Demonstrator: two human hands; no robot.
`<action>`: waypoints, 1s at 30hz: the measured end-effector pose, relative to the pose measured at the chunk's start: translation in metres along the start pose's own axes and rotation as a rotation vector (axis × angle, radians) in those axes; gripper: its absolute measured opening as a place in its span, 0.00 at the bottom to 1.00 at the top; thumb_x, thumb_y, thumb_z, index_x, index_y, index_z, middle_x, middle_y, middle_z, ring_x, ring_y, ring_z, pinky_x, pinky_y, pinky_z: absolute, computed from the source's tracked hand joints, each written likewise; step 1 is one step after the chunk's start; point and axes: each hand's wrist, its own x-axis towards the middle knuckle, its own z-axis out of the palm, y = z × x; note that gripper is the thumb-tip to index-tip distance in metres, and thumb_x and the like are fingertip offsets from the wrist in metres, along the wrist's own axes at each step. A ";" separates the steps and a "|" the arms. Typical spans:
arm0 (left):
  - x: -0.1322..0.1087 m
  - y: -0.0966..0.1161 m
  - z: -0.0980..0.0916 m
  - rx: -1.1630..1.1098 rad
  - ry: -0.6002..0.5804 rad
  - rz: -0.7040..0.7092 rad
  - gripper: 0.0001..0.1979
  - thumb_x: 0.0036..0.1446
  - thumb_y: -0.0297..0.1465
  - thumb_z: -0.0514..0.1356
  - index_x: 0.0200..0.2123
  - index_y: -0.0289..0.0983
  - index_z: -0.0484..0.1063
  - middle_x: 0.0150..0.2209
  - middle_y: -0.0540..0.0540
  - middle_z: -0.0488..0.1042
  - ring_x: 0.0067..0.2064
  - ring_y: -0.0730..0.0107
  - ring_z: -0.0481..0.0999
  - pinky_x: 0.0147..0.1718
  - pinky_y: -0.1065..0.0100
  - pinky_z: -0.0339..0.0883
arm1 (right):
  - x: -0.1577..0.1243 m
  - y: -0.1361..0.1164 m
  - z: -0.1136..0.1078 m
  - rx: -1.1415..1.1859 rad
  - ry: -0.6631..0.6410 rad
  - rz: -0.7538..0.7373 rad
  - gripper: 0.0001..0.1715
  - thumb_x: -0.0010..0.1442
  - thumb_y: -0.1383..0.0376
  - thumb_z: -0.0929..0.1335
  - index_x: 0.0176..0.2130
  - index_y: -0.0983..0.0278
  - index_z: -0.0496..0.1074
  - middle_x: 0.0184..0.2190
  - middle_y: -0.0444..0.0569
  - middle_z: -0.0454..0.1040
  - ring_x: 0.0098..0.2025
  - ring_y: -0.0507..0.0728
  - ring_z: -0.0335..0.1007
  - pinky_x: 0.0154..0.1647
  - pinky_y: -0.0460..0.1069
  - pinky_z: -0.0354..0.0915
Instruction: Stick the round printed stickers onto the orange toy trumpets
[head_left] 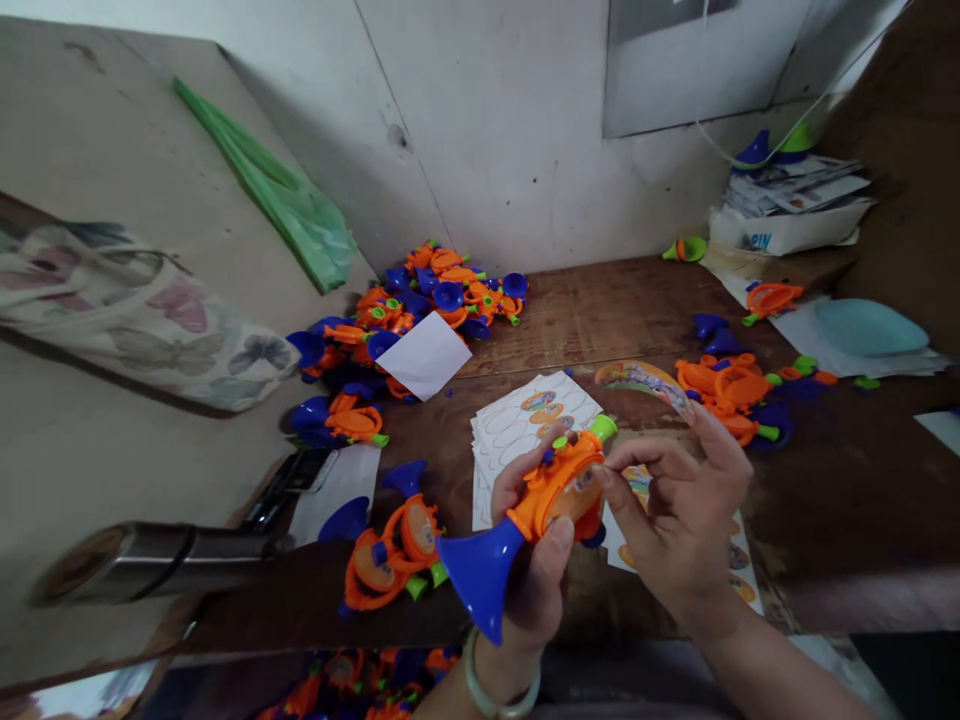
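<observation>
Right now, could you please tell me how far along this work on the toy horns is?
Two orange-and-blue toy horns look done, with labelled discs. In hand: the left hand grips a horn while the right hand works at its disc with its fingers. Left: the heap of horns by the wall and the printed sticker sheets.

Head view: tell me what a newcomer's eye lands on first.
A blue-and-orange plastic toy trumpet dominates the foreground, cradled in the left hand, with the right hand at its orange body. Behind it, a heap of matching trumpets fills the far corner of the wooden bench. A bright green plastic bag stands out against the pale board on the left.
</observation>
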 end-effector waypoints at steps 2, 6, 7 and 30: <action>0.000 0.000 0.000 -0.007 -0.002 -0.004 0.23 0.62 0.41 0.73 0.59 0.52 0.77 0.68 0.44 0.77 0.66 0.46 0.79 0.67 0.46 0.72 | 0.000 -0.001 0.001 -0.084 0.030 -0.067 0.31 0.63 0.63 0.78 0.61 0.51 0.68 0.32 0.40 0.79 0.37 0.62 0.81 0.55 0.69 0.78; -0.001 -0.002 -0.001 -0.018 -0.004 -0.004 0.23 0.62 0.40 0.73 0.60 0.53 0.77 0.69 0.46 0.77 0.68 0.47 0.77 0.70 0.44 0.68 | -0.001 -0.006 0.008 -0.201 0.091 -0.164 0.19 0.64 0.66 0.76 0.52 0.52 0.73 0.30 0.39 0.78 0.33 0.59 0.78 0.62 0.71 0.75; -0.002 -0.002 -0.002 -0.013 -0.003 -0.006 0.23 0.62 0.39 0.73 0.60 0.53 0.77 0.69 0.46 0.76 0.69 0.47 0.76 0.71 0.44 0.67 | -0.001 -0.007 0.010 -0.231 0.092 -0.195 0.14 0.64 0.66 0.75 0.48 0.53 0.74 0.30 0.39 0.78 0.33 0.59 0.78 0.64 0.72 0.73; -0.004 -0.004 -0.012 0.073 -0.066 -0.193 0.34 0.58 0.35 0.77 0.66 0.54 0.75 0.72 0.45 0.73 0.73 0.50 0.71 0.70 0.54 0.70 | -0.004 0.016 -0.008 -0.190 -0.123 -0.274 0.34 0.63 0.70 0.77 0.64 0.50 0.71 0.51 0.48 0.82 0.55 0.64 0.80 0.71 0.73 0.68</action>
